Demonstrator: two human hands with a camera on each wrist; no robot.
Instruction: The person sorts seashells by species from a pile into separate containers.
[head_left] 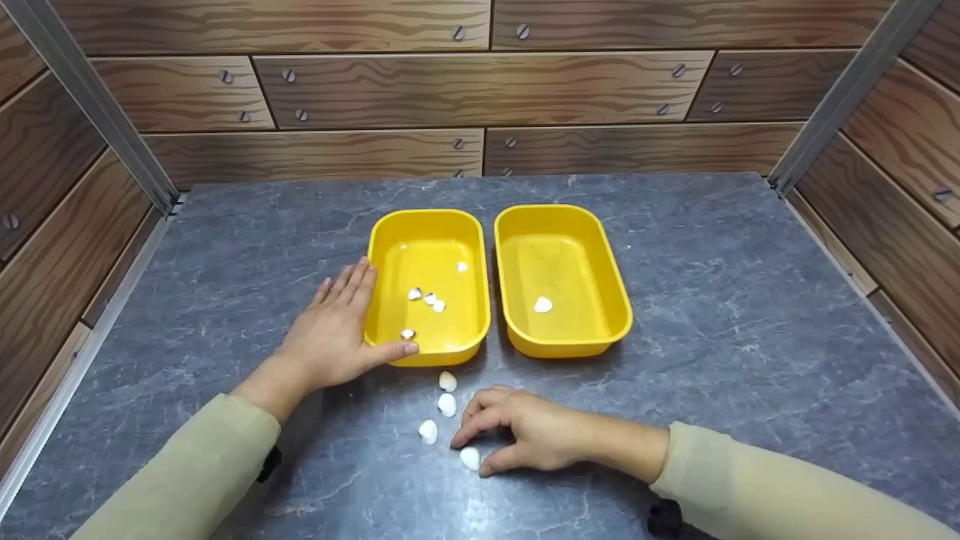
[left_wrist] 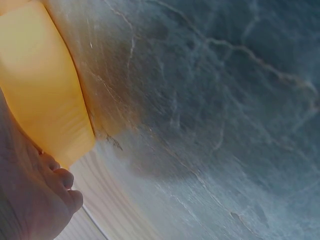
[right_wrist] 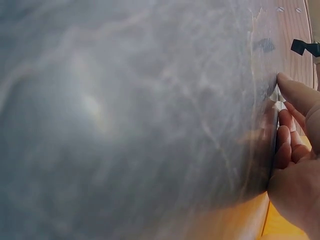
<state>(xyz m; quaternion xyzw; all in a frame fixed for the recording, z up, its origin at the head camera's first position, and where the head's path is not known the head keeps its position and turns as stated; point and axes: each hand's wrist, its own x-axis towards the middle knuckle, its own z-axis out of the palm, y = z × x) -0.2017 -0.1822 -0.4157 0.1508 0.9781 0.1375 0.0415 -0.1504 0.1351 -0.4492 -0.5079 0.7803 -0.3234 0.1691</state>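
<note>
My left hand (head_left: 330,334) rests against the left yellow tub (head_left: 486,300), with its thumb over the near rim and its fingers spread along the left wall. Several small shells lie inside that tub, one of them a shell (head_left: 407,334) near the thumb. My right hand (head_left: 544,429) is low over the table, its bent index finger and thumb spread around a white seashell (head_left: 470,458). The thumb tip is right at the shell's edge, while the index fingertip stands slightly apart. In the right wrist view, a bit of the shell (right_wrist: 279,105) shows between thumb and fingers.
Between the hands lie more white seashells, a shell (head_left: 448,381), another shell (head_left: 447,405) and a third shell (head_left: 427,431). The right yellow tub (head_left: 626,315) stands beside the left one, with one white shell (head_left: 543,304) in it. Wood-patterned walls (head_left: 480,90) enclose the grey table (head_left: 735,315).
</note>
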